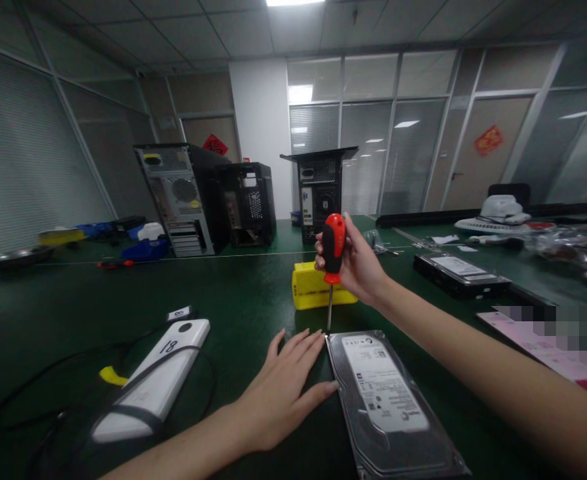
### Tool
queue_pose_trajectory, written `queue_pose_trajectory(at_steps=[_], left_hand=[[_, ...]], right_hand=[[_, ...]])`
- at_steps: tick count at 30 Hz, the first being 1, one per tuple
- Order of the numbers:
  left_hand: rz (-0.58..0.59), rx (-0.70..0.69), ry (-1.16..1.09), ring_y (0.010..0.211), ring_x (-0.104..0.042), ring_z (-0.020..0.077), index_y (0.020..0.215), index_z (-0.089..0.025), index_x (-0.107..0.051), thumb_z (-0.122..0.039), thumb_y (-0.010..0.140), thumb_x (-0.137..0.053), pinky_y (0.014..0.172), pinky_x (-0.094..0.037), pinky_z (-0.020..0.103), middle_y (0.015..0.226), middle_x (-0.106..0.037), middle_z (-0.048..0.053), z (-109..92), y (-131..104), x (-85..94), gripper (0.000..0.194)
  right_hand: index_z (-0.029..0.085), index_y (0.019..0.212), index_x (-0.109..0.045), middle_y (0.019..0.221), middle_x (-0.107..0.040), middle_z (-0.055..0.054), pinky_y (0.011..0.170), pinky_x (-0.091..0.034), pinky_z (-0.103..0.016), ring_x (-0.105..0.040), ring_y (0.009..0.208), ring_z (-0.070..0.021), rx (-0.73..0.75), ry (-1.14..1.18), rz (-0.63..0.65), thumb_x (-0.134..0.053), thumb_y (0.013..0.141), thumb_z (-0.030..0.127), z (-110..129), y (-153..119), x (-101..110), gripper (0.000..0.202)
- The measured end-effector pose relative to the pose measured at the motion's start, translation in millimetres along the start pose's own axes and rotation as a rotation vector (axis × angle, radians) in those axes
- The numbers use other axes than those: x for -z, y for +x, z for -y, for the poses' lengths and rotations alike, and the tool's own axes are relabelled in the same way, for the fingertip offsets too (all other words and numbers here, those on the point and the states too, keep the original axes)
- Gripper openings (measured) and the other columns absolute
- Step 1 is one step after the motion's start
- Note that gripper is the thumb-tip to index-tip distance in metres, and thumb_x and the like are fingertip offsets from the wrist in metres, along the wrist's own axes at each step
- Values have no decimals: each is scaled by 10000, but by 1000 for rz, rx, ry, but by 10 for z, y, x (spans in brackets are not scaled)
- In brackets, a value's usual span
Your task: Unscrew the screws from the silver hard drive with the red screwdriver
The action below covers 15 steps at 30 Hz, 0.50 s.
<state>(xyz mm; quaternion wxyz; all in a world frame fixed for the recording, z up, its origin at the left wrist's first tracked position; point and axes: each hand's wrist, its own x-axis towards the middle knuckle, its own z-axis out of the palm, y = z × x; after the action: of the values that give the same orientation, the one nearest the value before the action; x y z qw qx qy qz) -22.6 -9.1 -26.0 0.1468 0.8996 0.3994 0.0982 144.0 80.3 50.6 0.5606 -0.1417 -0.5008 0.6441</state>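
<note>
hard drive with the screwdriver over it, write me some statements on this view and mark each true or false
The right hand holds the red and black screwdriver. True.
The screwdriver's shaft points up at the ceiling. False: it points down, its tip at a far corner of the hard drive.
The hard drive lies label side up. True.
The left hand rests on the white device marked 18. False: it is spread out beside the hard drive.
The yellow block is beyond the hard drive. True.

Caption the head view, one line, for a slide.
Right hand holds a red-and-black screwdriver at the silver rectangular hard drive's corner; left hand braces its edge.
</note>
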Motion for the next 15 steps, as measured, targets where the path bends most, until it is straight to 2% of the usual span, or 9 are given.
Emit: queue_pose_trajectory(at_steps=[3,7,12,15], left_hand=[[2,-1,-2,1354,-206,258,1421,-214,-214,-582,904,-247,1105,-71,525,1468,-270,66,3,0,0,636],[16,20,-3,1353,-210,265,1418,-207,-226,-593,898,-241,1102,-82,535,1467,-272,66,-20,5,22,648],[32,32,-5,1355,-206,262,1419,-214,-223,-598,896,-234,1104,-77,531,1470,-264,61,-33,4,37,648],[35,30,-6,1358,-196,258,1421,-217,-212,-596,898,-229,1103,-72,532,1475,-254,54,-30,1,37,646]], right_hand=[[170,720,-579,585,-512,5,515,-403,-235,-472,505,-89,0,4,-33,-453,738,679,0,15,13,525],[203,706,-549,495,-424,39,437,-355,-236,-383,414,-80,31,-29,-19,-376,695,769,0,14,-9,592],[205,661,-470,559,-454,55,443,-365,-214,-373,417,-50,93,-117,-55,-628,708,523,-21,5,-29,358],[202,715,-495,657,-507,48,481,-402,-206,-435,459,-44,144,-114,-77,-647,701,499,-38,-1,-15,333]])
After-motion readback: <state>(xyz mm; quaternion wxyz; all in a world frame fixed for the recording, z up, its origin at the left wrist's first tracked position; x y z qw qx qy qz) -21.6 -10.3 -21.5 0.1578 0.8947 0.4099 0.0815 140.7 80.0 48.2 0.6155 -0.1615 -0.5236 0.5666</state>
